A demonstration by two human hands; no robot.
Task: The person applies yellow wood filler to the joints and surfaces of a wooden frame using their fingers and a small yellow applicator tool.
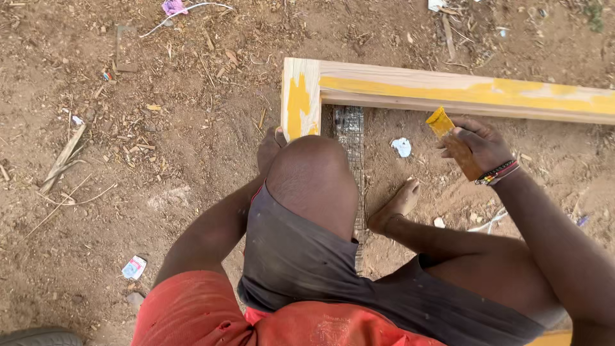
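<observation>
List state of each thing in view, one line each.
Wooden frame: lying on dirt, partly coated yellow.
Brush: gripped in right hand, yellow tip up, clear of frame.
Left hand: hidden behind knee.
Wire mesh: flat on ground under frame corner.
Paper scrap: loose on dirt.

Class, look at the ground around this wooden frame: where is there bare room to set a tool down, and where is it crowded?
Bare dirt lies left of the frame corner, between the loose sticks and the knee. A smaller patch lies between the paper scrap and the foot. It is crowded under the rail, where the right hand holds a yellow-smeared block near the wire mesh.
</observation>
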